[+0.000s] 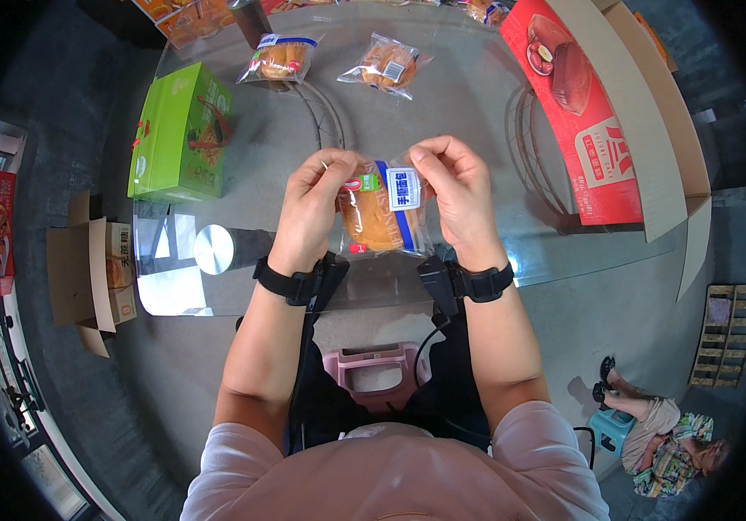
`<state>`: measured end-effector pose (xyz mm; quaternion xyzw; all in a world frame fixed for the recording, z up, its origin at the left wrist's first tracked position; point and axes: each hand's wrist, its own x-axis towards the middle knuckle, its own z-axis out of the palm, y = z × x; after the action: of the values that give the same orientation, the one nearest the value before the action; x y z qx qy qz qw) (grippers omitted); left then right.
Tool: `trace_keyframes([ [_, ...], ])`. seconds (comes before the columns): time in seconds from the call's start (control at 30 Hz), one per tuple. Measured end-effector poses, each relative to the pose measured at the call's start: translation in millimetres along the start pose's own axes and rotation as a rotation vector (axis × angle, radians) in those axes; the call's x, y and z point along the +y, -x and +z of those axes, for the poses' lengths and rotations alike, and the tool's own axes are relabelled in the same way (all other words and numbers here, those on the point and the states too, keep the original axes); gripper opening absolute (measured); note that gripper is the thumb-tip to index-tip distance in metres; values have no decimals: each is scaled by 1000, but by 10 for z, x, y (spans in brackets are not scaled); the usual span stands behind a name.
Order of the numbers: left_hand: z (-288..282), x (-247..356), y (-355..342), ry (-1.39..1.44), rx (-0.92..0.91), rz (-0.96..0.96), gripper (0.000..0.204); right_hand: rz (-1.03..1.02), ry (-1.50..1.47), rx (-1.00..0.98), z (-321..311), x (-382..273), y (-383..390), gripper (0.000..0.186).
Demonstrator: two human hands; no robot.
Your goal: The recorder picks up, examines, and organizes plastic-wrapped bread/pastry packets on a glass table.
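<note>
I see my left hand (308, 207) and right hand (464, 204); their fingers pinch the bread packet (371, 217) at both sides, above the tabletop (446, 113).

A storeroom, by the looks!
Pallet (722, 341) at three o'clock, carton (76, 271) at nine, red box (574, 117) at two!

left hand (305, 208) and right hand (463, 204) level, each pinching thumb (336, 177) against curled fingers (453, 151). both forearms (262, 347) reach forward, converging toward the hands.
</note>
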<state>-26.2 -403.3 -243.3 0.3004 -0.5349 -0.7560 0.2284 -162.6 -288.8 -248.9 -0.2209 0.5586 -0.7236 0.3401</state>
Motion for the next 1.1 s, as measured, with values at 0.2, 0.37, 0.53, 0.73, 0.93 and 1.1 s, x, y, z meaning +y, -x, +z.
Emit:
trace_keyframes([
  [0.2, 19, -39, -25, 93, 49, 20, 21, 33, -125, 32, 21, 44, 0, 7],
  [0.37, -12, -57, -37, 109, 42, 2, 23, 96, -232, 27, 11, 66, -22, 7],
  [0.53, 18, 14, -27, 105, 22, -66, 25, 132, -239, -11, -70, 91, -57, 9],
  [0.73, -19, 47, -34, 112, 102, -91, 29, 117, -42, 39, -65, 77, -50, 18],
  [0.93, -153, 59, -91, 262, 178, -57, 32, 240, 32, -55, -71, 75, 12, 30],
  [1.1, -162, 23, -108, 331, 170, -1, 33, 258, 3, -163, -89, 78, 11, 32],
])
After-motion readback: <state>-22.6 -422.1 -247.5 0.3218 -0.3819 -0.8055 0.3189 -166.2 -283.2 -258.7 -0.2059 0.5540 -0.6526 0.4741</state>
